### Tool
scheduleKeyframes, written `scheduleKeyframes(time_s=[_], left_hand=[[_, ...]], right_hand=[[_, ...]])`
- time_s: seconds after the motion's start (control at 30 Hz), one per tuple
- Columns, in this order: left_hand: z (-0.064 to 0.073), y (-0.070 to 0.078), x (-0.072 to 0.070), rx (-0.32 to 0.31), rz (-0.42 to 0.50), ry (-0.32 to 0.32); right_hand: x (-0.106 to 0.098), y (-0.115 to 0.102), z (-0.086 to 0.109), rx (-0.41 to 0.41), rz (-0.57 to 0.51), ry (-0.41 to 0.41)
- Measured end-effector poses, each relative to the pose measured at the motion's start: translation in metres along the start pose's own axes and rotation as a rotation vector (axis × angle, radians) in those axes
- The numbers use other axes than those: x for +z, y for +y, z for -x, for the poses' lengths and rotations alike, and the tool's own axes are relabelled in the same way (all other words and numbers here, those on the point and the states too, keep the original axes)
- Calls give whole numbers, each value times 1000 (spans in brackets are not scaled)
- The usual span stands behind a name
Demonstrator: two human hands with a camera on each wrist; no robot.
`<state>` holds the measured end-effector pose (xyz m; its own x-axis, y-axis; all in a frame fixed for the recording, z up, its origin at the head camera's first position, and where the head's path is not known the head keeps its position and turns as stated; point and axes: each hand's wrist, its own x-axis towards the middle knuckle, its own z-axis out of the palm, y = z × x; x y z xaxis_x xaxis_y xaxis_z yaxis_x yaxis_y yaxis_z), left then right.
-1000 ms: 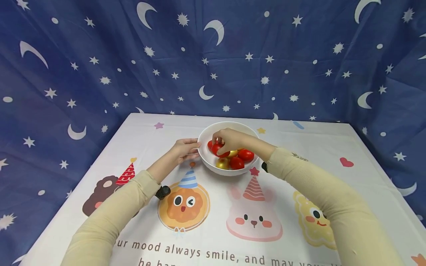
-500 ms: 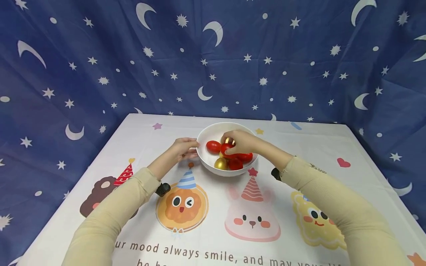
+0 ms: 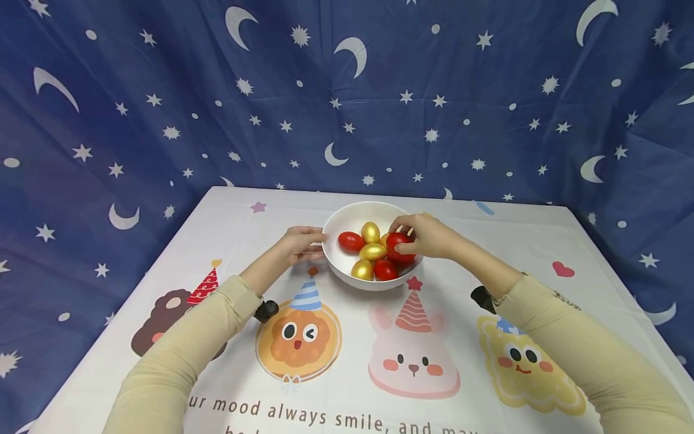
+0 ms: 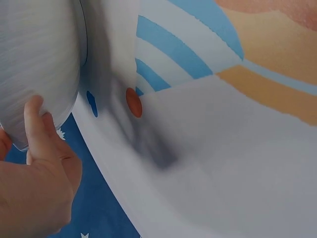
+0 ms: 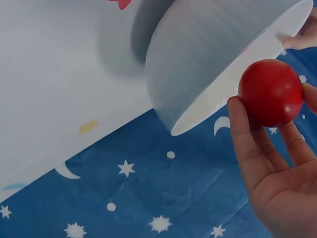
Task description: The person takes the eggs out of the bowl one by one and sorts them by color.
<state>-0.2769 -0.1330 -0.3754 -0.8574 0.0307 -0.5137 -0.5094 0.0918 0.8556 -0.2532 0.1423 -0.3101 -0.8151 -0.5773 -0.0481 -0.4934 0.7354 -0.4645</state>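
A white bowl (image 3: 374,286) stands on the table. My left hand (image 3: 299,243) grips its left side, thumb at the rim; in the left wrist view, fingers (image 4: 37,124) lie against the outer wall. Above the bowl's right side, my right hand (image 3: 431,235) holds a red egg (image 3: 400,246) between thumb and fingers; the right wrist view shows this red egg (image 5: 271,93) from its rounded end. Inside the bowl are a red egg (image 3: 351,242) at left, another red egg (image 3: 385,270) in front, and several gold eggs (image 3: 373,252). The held egg partly covers others.
A white cloth (image 3: 228,380) printed with cartoon faces and lettering covers the table. Behind it hangs a dark blue curtain (image 3: 303,138) with moons and stars. A black wrist camera (image 3: 266,311) sits under the left sleeve, another camera (image 3: 482,299) under the right.
My right hand has carried the red egg from the bowl's left-middle to its right side, bringing the gold eggs into sight. My left hand has stayed at the bowl.
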Motion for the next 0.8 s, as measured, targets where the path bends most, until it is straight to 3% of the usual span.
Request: scheduleKeyframes(time_s=[0.43, 0.8], left_hand=[[-1, -2, 0, 6, -17, -22], [-2, -4, 0, 20, 0, -15]], right_hand=[[-12, 24, 30, 70, -20, 96], [-14, 46, 39, 161, -28, 119]])
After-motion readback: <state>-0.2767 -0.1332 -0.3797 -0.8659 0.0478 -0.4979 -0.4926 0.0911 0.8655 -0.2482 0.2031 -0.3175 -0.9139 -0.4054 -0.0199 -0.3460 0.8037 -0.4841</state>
